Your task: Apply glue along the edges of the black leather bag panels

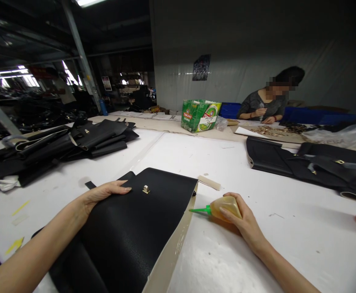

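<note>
A black leather bag panel with a pale inner side lies close in front of me. Near its upper middle sits a small gold metal clasp. My left hand grips the panel's left side, thumb on top and the other fingers hidden beneath. In my right hand is a squeeze bottle of amber liquid, tipped on its side. Its green nozzle points left at the panel's right edge, very near or touching it. Wet-looking whitish streaks show on the pale inner side below the nozzle.
Black leather pieces are piled at the left, and more black pieces lie at the right. A green cardboard box stands at the back of the white table. Across it, a co-worker handles small items beside metal parts.
</note>
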Motion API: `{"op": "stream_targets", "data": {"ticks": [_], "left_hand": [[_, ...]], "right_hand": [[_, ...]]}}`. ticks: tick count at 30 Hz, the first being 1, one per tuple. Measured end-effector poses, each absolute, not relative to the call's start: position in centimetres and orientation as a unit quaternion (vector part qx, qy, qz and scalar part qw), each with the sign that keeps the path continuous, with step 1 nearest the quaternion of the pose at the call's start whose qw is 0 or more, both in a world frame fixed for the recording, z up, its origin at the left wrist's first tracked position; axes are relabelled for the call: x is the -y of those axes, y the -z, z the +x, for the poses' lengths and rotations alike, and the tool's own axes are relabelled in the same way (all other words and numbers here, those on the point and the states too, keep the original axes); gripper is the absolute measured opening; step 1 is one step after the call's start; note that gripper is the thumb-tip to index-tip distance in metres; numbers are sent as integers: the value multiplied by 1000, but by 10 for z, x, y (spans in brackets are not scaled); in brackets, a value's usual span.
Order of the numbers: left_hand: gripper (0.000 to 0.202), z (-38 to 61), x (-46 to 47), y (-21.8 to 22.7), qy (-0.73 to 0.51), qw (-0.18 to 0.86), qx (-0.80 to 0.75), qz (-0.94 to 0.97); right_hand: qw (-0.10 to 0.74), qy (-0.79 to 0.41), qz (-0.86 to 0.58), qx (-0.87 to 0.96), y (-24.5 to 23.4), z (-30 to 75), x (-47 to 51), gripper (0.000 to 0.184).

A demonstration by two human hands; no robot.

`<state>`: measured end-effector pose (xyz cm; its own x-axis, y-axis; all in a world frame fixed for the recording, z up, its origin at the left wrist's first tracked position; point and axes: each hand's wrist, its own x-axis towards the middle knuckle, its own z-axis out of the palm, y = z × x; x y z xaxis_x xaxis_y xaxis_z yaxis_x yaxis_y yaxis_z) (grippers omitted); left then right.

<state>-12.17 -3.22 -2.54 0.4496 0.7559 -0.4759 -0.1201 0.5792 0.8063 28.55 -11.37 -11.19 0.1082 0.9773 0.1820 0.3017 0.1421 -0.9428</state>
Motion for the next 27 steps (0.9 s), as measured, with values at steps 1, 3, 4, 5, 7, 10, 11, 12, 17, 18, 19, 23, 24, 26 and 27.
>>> {"op": "stream_targets", "data": {"ticks": [1, 3, 4, 5, 7, 10, 11, 12, 17, 18, 19, 23, 24, 26, 27], "left_hand": [[42, -122, 32, 26, -284, 772, -441, 360], [41, -121, 31, 27, -283, 772, -441, 360], [41, -121, 31, 28, -282, 772, -442, 360], [42, -121, 31, 28, -282, 773, -441, 359], [43, -121, 31, 30, -280, 774, -441, 358], [43, -122, 31, 29, -282, 775, -440, 355], [43, -122, 32, 29, -284, 774, -440, 356], [42, -122, 32, 29, -285, 773, -440, 357], [39, -122, 33, 27, -279, 773, -439, 364], [39, -122, 33, 27, -277, 773, -440, 365], [39, -122, 34, 27, -276, 772, -441, 366], [40, -125, 35, 27, -287, 770, -439, 364], [39, -125, 35, 27, -289, 771, -436, 363], [37, -126, 36, 25, -286, 775, -429, 367], [36, -127, 36, 24, -283, 776, -425, 371]], "right_hand": [[502, -325, -563, 570, 112, 286, 109, 43], [519, -299, -568, 565, 111, 286, 101, 45], [524, -288, -569, 564, 111, 286, 99, 45], [526, -277, -572, 566, 111, 286, 99, 46], [519, -260, -580, 571, 111, 285, 103, 46], [494, -296, -577, 579, 112, 283, 115, 42], [488, -317, -570, 580, 112, 283, 117, 42], [486, -330, -564, 580, 112, 282, 118, 41], [539, -287, -571, 549, 109, 284, 103, 44], [545, -281, -573, 544, 109, 284, 100, 44], [546, -279, -575, 542, 109, 283, 99, 44], [515, -301, -585, 550, 109, 273, 114, 44], [503, -315, -587, 551, 109, 268, 123, 43], [483, -352, -588, 545, 107, 259, 141, 42], [476, -373, -585, 540, 106, 254, 150, 42]]}}
